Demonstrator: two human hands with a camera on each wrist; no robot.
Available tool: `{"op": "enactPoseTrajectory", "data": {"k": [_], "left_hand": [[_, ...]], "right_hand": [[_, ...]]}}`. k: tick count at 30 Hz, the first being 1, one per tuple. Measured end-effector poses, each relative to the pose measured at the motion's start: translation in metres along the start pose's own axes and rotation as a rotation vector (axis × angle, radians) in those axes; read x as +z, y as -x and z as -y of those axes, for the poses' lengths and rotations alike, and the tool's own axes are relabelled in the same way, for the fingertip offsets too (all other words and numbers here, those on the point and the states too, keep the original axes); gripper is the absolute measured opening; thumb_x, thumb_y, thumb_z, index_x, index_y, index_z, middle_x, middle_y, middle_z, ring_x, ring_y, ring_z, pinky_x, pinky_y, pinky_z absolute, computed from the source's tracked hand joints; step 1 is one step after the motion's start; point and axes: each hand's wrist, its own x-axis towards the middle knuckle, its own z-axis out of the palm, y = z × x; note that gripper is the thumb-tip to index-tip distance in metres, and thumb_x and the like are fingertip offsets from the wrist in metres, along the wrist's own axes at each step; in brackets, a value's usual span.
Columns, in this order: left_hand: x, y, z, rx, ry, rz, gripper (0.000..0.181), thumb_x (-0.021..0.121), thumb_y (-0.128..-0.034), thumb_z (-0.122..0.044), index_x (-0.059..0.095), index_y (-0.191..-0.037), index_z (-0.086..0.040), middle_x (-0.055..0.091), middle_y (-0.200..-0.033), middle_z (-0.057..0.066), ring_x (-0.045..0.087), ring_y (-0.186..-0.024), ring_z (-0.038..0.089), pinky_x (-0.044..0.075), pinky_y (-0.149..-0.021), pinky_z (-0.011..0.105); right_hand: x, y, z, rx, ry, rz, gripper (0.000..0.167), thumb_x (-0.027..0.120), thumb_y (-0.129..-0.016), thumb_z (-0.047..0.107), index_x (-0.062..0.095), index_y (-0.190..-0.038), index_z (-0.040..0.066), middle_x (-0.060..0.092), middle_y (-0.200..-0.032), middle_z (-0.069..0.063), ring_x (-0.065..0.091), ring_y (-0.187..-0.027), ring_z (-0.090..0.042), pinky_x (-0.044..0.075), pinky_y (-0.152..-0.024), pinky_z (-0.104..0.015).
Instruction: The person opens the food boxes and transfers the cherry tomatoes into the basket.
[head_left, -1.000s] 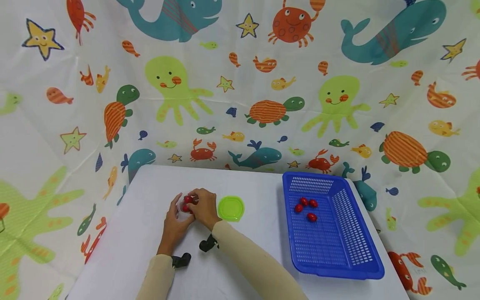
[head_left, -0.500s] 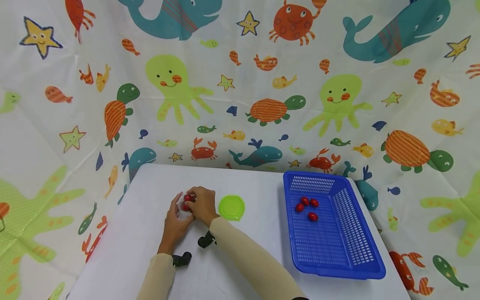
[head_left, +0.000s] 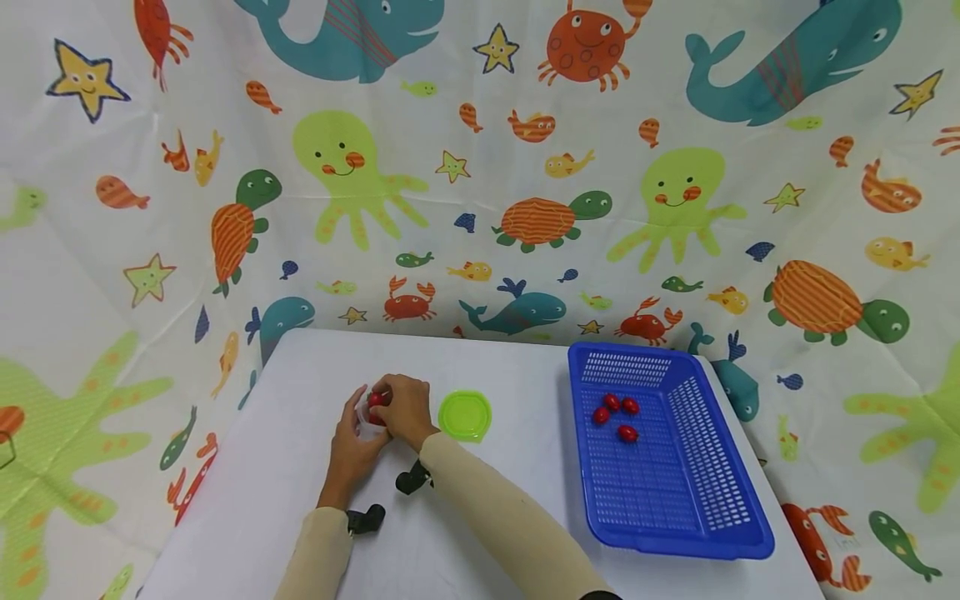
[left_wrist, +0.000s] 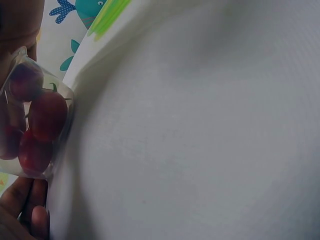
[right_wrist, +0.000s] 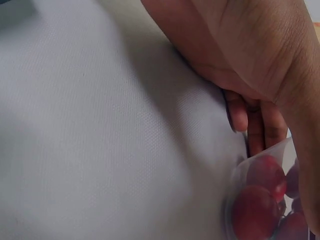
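Observation:
In the head view my left hand [head_left: 354, 442] holds a small clear plastic tub [head_left: 367, 431] around its side, left of the table's middle. My right hand [head_left: 407, 410] reaches over the tub's mouth, thumb and forefinger pinching a red cherry tomato [head_left: 376, 400]. Several more cherry tomatoes [left_wrist: 47, 115] show through the clear wall in the left wrist view, one with a green stem. They also appear at lower right in the right wrist view, beside curled fingers [right_wrist: 255, 131]. My right hand partly hides the tub's opening. A lime-green lid [head_left: 465, 416] lies flat just right of my right hand.
A blue perforated plastic basket [head_left: 611, 512] stands at the table's right side, with several loose tomatoes [head_left: 627, 433] in its upper left part. Behind the white table [head_left: 517, 500] hangs a curtain [head_left: 420, 292] printed with sea animals.
The hands stay almost in place over the tub. Compared with one second ago, the tomatoes at its mouth look slightly shifted under my right fingers. The head view has moved a little.

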Motion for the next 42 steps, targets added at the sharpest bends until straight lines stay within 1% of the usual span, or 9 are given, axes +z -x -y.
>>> {"op": "enactPoseTrajectory", "data": {"k": [3,5,9,12,20,26,33,37,42], "left_hand": [[0.001,0.0,0.0,0.0,0.01,0.007,0.094,0.08,-0.0962,-0.027,0.021,-0.17,-0.028,0.021,-0.178,0.015,0.025,-0.161,0.051,0.029,-0.126,0.068],[0.002,0.001,-0.001,0.002,0.013,0.008,0.094,0.08,-0.0961,-0.027,0.022,-0.17,-0.028,0.021,-0.178,0.015,0.025,-0.161,0.05,0.029,-0.126,0.068],[0.002,0.001,-0.001,0.002,0.006,0.005,0.094,0.08,-0.0961,-0.025,0.022,-0.17,-0.027,0.022,-0.178,0.016,0.026,-0.161,0.05,0.029,-0.126,0.068],[0.002,0.001,-0.002,0.001,-0.004,0.004,0.095,0.08,-0.0961,-0.025,0.021,-0.17,-0.027,0.022,-0.177,0.016,0.026,-0.16,0.051,0.03,-0.126,0.068],[0.002,0.0,0.001,0.002,-0.028,-0.002,0.098,0.082,-0.0943,-0.034,0.021,-0.17,-0.028,0.023,-0.177,0.017,0.029,-0.158,0.053,0.033,-0.123,0.071],[0.0,0.0,0.001,0.004,-0.028,-0.006,0.099,0.083,-0.0932,-0.041,0.021,-0.17,-0.031,0.023,-0.178,0.014,0.03,-0.158,0.051,0.033,-0.124,0.069],[0.0,-0.001,0.002,-0.004,-0.025,-0.008,0.101,0.082,-0.0923,-0.047,0.019,-0.17,-0.032,0.025,-0.177,0.014,0.028,-0.16,0.05,0.031,-0.125,0.069],[0.0,-0.001,0.003,-0.019,-0.025,-0.01,0.103,0.082,-0.0909,-0.052,0.019,-0.17,-0.034,0.025,-0.177,0.015,0.027,-0.16,0.05,0.03,-0.126,0.068],[0.001,0.0,0.001,-0.023,-0.018,-0.009,0.104,0.082,-0.0903,-0.053,0.019,-0.17,-0.034,0.025,-0.177,0.016,0.026,-0.16,0.05,0.03,-0.126,0.068]], "right_hand": [[0.0,0.0,-0.002,0.025,-0.039,0.004,0.02,0.087,-0.091,0.025,0.08,-0.109,0.023,0.079,-0.103,0.009,0.07,-0.096,-0.005,0.045,-0.106,-0.039],[0.0,0.001,-0.003,0.041,-0.067,0.005,0.02,0.087,-0.091,0.024,0.079,-0.109,0.023,0.079,-0.103,0.009,0.069,-0.095,-0.004,0.049,-0.107,-0.035],[-0.002,0.003,-0.005,0.056,-0.127,0.0,0.02,0.087,-0.091,0.023,0.079,-0.109,0.022,0.079,-0.103,0.008,0.069,-0.091,-0.003,0.057,-0.091,-0.017],[-0.006,0.005,-0.006,0.071,-0.183,-0.006,0.02,0.087,-0.091,0.021,0.079,-0.11,0.022,0.079,-0.103,0.007,0.07,-0.092,-0.004,0.059,-0.081,-0.013],[-0.014,0.009,-0.004,0.112,-0.252,-0.018,0.023,0.085,-0.092,0.022,0.078,-0.114,0.023,0.079,-0.111,0.007,0.074,-0.098,-0.006,0.06,-0.081,-0.014],[-0.021,0.011,-0.003,0.103,-0.292,-0.046,0.025,0.084,-0.093,0.021,0.077,-0.117,0.022,0.079,-0.114,0.007,0.077,-0.101,-0.009,0.06,-0.081,-0.014],[-0.03,0.014,-0.005,0.106,-0.342,-0.068,0.024,0.084,-0.093,0.02,0.078,-0.116,0.021,0.079,-0.111,0.007,0.075,-0.101,-0.011,0.061,-0.08,-0.015],[-0.035,0.016,-0.005,0.118,-0.363,-0.08,0.025,0.085,-0.093,0.022,0.079,-0.116,0.022,0.079,-0.11,0.009,0.073,-0.1,-0.008,0.06,-0.081,-0.014],[-0.043,0.019,-0.005,0.131,-0.387,-0.094,0.026,0.085,-0.092,0.024,0.079,-0.118,0.022,0.079,-0.11,0.01,0.073,-0.102,-0.005,0.063,-0.087,-0.022]]}}
